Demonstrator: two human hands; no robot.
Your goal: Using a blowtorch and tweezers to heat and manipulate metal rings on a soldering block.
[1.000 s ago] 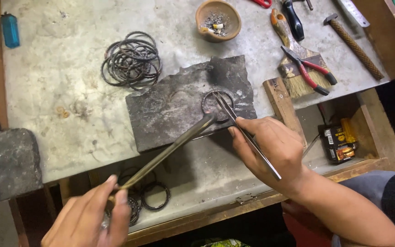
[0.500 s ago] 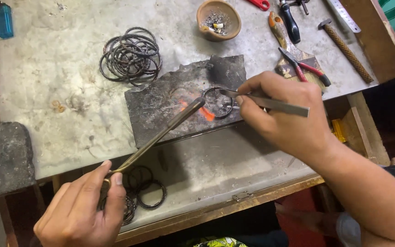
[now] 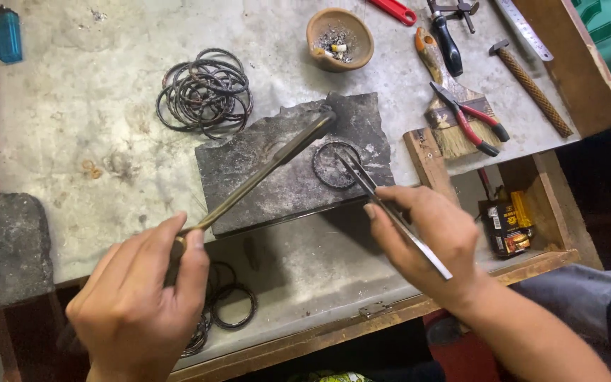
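Left hand (image 3: 139,301): lower left, fist closed round the torch (image 3: 263,173).
Right hand (image 3: 426,233): fingers pinching tweezers (image 3: 390,212) at the ring (image 3: 336,164), centre frame.

- My left hand (image 3: 136,304) and right hand (image 3: 429,237) are showing bare: no gloves, no rings.
- Both forearms are showing unsleeved.
- I am wearing grey cloth at lower right.

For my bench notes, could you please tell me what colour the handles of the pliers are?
Red: the pliers beside the paintbrush have red handles, seen in the head view.
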